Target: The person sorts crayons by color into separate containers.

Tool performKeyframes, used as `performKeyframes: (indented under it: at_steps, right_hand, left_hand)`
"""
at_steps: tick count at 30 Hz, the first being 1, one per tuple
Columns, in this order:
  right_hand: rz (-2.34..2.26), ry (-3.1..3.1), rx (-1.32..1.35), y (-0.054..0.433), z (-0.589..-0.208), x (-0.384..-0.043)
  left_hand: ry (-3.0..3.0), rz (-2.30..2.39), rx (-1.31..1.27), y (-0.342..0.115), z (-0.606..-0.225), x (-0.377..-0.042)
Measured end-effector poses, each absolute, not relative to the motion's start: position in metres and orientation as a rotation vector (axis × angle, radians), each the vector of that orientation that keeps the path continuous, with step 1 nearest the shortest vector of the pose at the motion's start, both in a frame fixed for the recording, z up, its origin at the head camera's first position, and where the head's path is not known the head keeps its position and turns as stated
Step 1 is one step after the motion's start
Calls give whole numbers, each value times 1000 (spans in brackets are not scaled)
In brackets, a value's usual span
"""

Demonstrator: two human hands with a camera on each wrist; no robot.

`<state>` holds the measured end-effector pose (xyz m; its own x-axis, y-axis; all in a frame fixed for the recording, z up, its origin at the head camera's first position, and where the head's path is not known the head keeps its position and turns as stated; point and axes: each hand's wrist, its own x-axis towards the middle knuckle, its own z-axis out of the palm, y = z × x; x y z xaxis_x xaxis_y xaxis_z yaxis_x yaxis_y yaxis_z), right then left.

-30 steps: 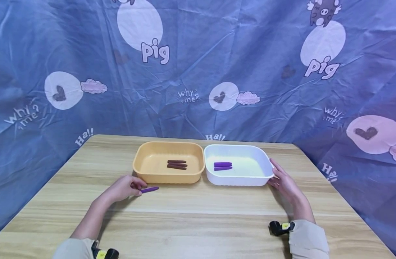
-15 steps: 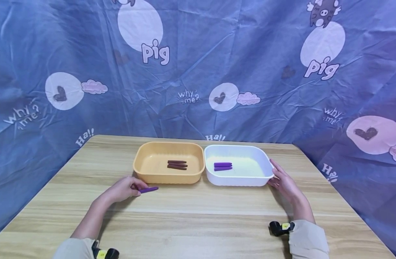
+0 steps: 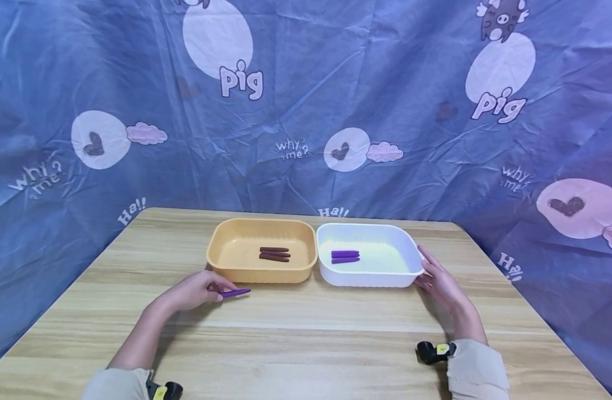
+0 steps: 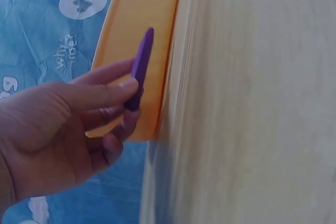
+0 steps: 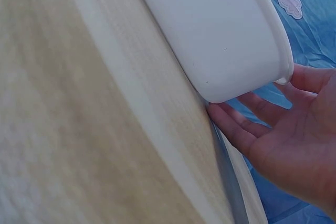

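My left hand [image 3: 198,290] pinches a purple crayon [image 4: 144,56] between thumb and fingers, with its tapered end pointing away from the palm. In the head view it is just in front of the left corner of the yellow-orange bin [image 3: 260,276]. Several brown crayons [image 3: 274,258] lie side by side inside that bin. Several more purple crayons [image 3: 344,260] lie in the white bin [image 3: 371,279] to its right. My right hand [image 3: 441,280] touches the right end of the white bin; its fingers [image 5: 231,127] reach along the lower wall and rim.
Both bins stand side by side toward the back of the wooden table [image 3: 306,350]. A blue printed cloth [image 3: 265,183] hangs behind the table and along its sides. Each wrist carries a small black camera [image 3: 428,352].
My left hand has shifted slightly to the right with the purple crayon, and its grip on the crayon has changed a little. My right hand and both bins stay where they were.
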<state>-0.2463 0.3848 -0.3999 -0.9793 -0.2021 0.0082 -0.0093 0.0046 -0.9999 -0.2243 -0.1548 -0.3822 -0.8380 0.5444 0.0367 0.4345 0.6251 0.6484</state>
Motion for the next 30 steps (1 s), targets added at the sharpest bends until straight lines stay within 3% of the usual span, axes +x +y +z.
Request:
performKeyframes:
  at_steps: [30]
  right_hand:
    - [-2025, 2119, -331, 388, -396, -245]
  left_hand:
    - [2703, 867, 1131, -99, -335, -237]
